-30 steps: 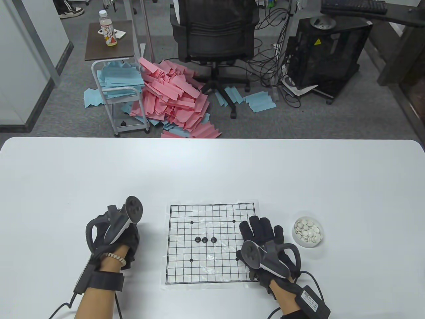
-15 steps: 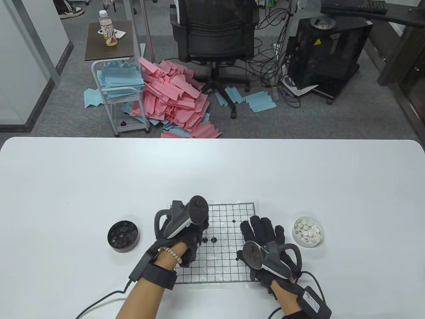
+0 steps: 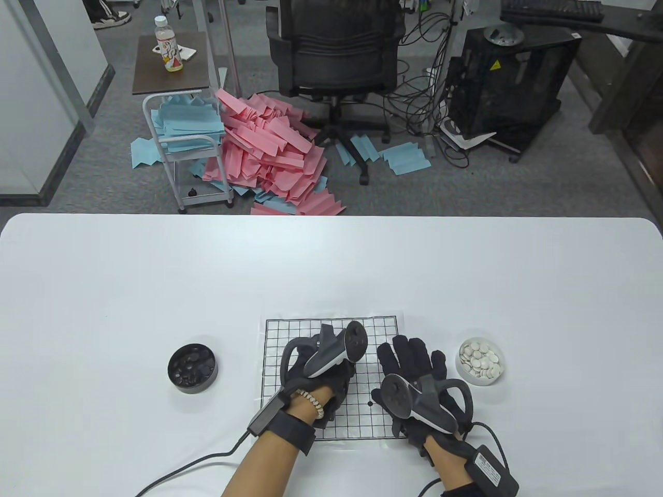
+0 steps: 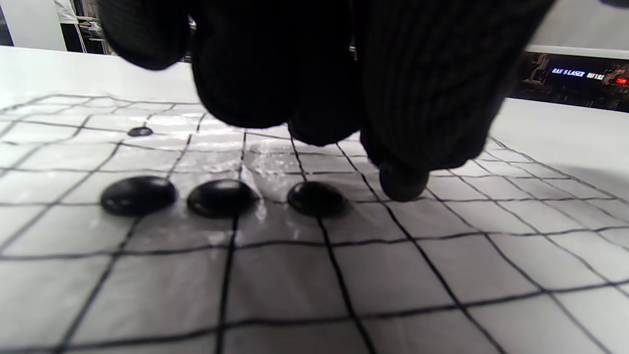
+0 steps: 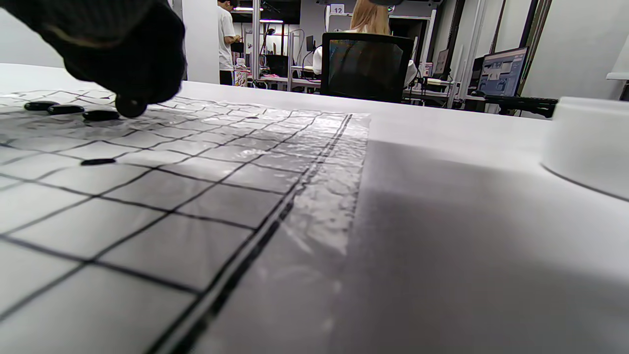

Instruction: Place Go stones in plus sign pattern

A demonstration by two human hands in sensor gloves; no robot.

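A paper Go board (image 3: 279,336) lies flat on the white table. Three black stones (image 4: 222,197) sit in a row at its middle. My left hand (image 3: 321,375) hovers over the board's centre. Its fingertips (image 4: 417,123) pinch a fourth black stone (image 4: 403,182) low over the grid, just right of the row's right end. The right wrist view shows this stone (image 5: 130,105) beside the row (image 5: 66,109). My right hand (image 3: 409,362) rests flat with fingers spread on the board's right edge, holding nothing.
A black bowl of black stones (image 3: 192,368) stands left of the board. A white bowl of white stones (image 3: 480,361) stands right of my right hand, and shows in the right wrist view (image 5: 589,142). Cables trail off both wrists.
My left hand has moved right from the black bowl to over the board's centre, carrying a black stone. The bowl is uncovered. My right hand has stayed in place.
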